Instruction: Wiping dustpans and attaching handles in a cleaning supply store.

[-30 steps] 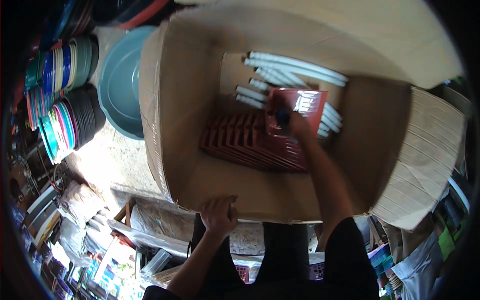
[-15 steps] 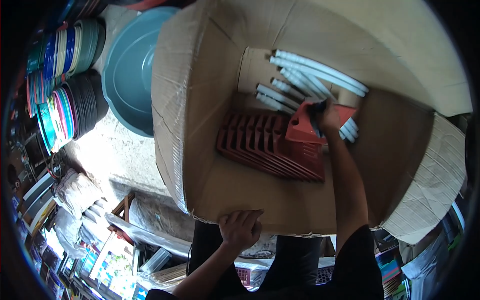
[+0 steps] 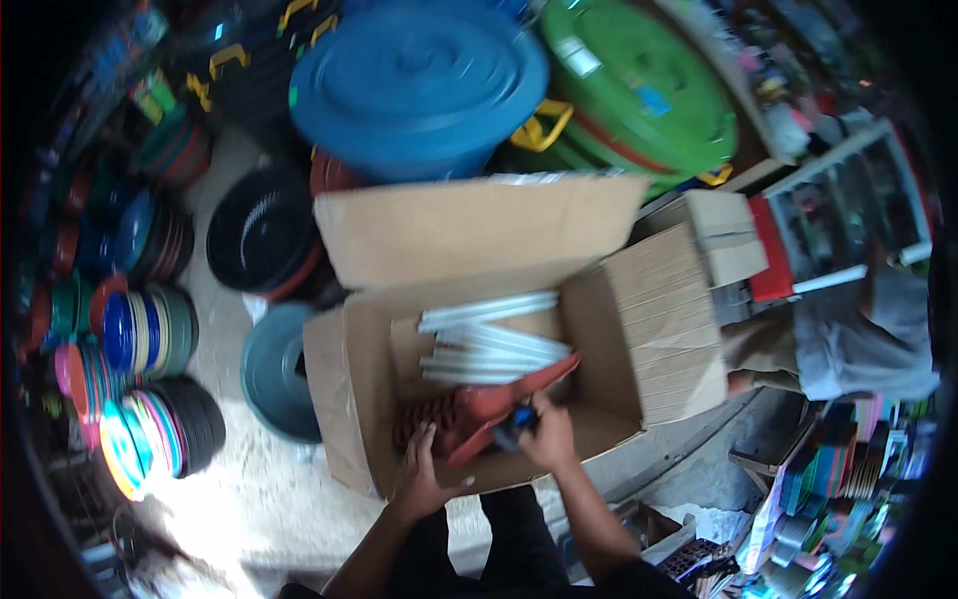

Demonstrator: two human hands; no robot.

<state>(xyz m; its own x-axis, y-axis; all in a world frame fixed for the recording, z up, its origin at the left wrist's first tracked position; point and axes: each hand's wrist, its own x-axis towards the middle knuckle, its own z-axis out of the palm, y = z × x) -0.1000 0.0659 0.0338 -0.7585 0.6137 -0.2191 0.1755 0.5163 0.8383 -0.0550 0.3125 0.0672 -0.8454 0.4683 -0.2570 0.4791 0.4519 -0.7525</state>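
My right hand point(image 3: 550, 435) is closed around a dark handheld tool point(image 3: 520, 419) with a blue part; motion blur hides its exact kind. The tool is against a red plastic dustpan point(image 3: 487, 402), which lies tilted inside a cardboard box point(image 3: 667, 329). Fingers apart, my left hand point(image 3: 423, 481) reaches over the box's near edge beside a nested stack of dark red dustpans point(image 3: 423, 413). It appears to hold nothing; whether its fingertips touch the stack is unclear. Behind the dustpans lie several white tubes point(image 3: 499, 339).
Left of the box sits a grey-blue basin point(image 3: 269, 374), with stacked colourful tubs point(image 3: 150, 324) beyond it. A large blue lidded bin point(image 3: 419, 80) and a green one point(image 3: 644, 90) stand behind. To the right is another person point(image 3: 848, 339).
The view has swung back and widened. My left hand has left the box's rim and moved inward with spread fingers. The red dustpan and my right hand are now nearer the box's front.
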